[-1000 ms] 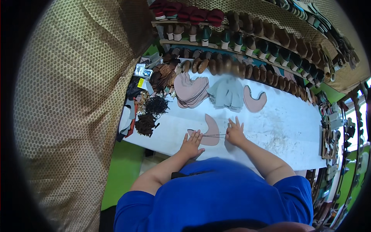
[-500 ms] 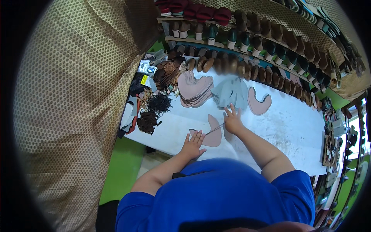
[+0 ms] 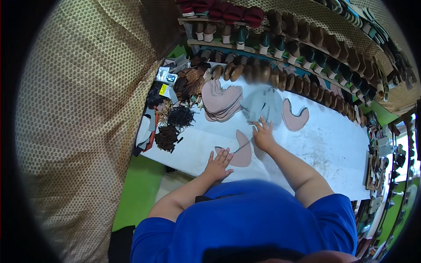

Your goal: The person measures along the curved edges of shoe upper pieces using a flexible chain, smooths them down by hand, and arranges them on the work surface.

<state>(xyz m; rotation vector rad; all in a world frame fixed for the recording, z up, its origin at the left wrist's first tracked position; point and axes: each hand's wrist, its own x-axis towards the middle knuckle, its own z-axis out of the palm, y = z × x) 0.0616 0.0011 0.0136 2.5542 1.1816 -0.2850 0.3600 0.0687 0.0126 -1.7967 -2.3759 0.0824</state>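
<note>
My left hand (image 3: 218, 165) lies with its fingers stretched out over the left end of a curved pink shoe-upper piece (image 3: 243, 158), pressing it on the white table. A thin, dark, stick-like tool (image 3: 242, 147) slants across that piece, up to the palm side of my right hand (image 3: 264, 137). The tool's exact kind is too small to make out. My right hand's thumb and lower fingers seem closed on it, while the upper fingers reach to the near edge of a pile of pale grey pieces (image 3: 266, 107). Right of this pile rests a pink horseshoe-shaped piece with a dark edge (image 3: 294, 120).
A stack of pink pieces (image 3: 221, 101) stands behind my hands on the table (image 3: 329, 144). Dark straps (image 3: 180, 117) and brown scraps (image 3: 193, 81) crowd the left end. Shoe racks (image 3: 302, 52) with heeled shoes line the back. A patterned curtain (image 3: 83, 122) hangs at left.
My right hand has shifted very slightly left and up, and the thin tool has moved a little with it. My left hand stays in place on the pink piece.
</note>
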